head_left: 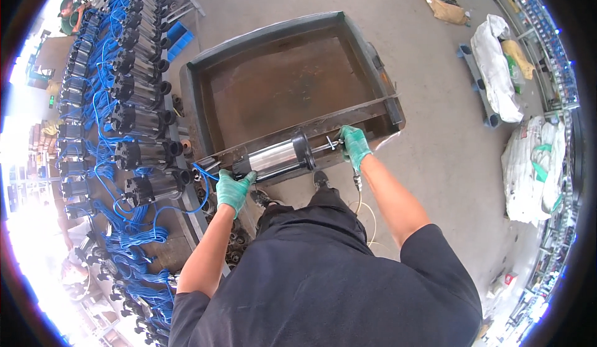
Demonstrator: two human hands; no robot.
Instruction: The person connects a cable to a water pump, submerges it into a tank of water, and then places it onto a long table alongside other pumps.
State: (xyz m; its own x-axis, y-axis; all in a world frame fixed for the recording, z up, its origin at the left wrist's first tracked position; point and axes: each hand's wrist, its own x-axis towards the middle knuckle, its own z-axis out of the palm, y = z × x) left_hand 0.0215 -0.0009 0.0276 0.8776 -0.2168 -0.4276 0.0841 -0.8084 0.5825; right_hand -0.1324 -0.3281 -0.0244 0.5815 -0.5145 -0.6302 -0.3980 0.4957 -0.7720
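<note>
Black shirt foremost – seemingly steadies silver cylinder for tooling between left hand, clasping its end, and right hand, gripping hose-fed tool; probably calls next for keeping both aligned.

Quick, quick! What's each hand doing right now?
Left hand: touching the left end of the silver-and-black cylinder; can't tell if it's gripping.
Right hand: closed, holding a hose-fed tool.

A polished silver cylinder with black ends lies on its side along the near edge of a dark tub.
</note>
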